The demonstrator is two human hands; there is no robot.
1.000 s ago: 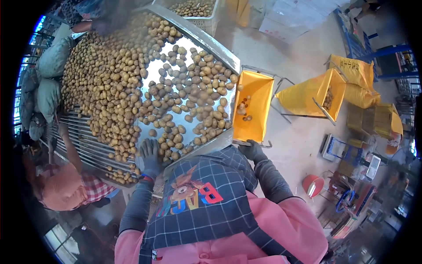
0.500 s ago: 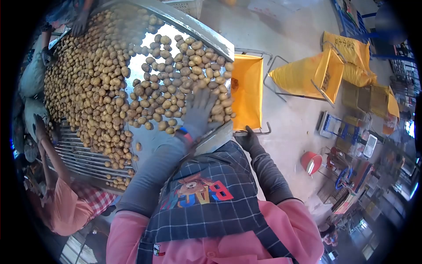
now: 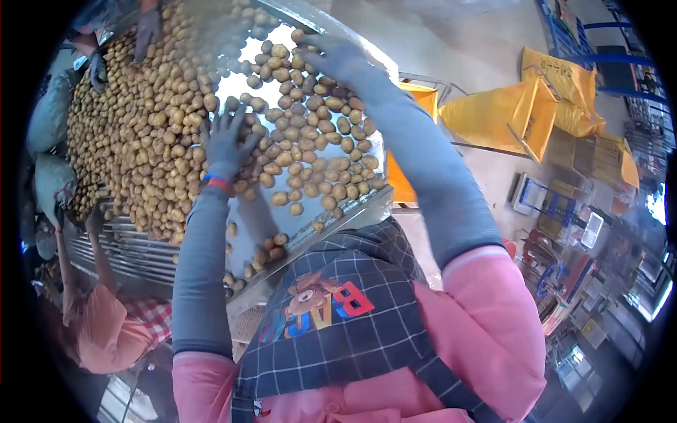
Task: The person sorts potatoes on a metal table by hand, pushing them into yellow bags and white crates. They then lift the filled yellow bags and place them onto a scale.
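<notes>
Potatoes [image 3: 310, 127] are spread over a shiny metal table [image 3: 243, 218], thickly heaped on its left side. My left hand [image 3: 229, 144], in a grey glove with a red and blue band at the wrist, lies on potatoes at the edge of the heap, fingers spread. At the upper right, my right hand [image 3: 331, 56], also gloved, reaches over potatoes near the table's raised rim [image 3: 352, 35]. Its fingers are extended and slightly blurred. A yellow bag [image 3: 400, 180] hangs open at the table's right end, partly hidden behind my right forearm.
Another yellow bag [image 3: 486, 116] sits on a metal frame at the right, with a filled yellow sack [image 3: 564, 84] behind it. Co-workers' hands [image 3: 147, 32] are over the heap at the upper left. Another person [image 3: 113, 324] is beside metal rollers [image 3: 127, 247] at the lower left.
My left hand has moved left to the heap's edge. My right hand has left the yellow bag's frame and swung up over the table. Potatoes have shifted, some now along the near rim.
</notes>
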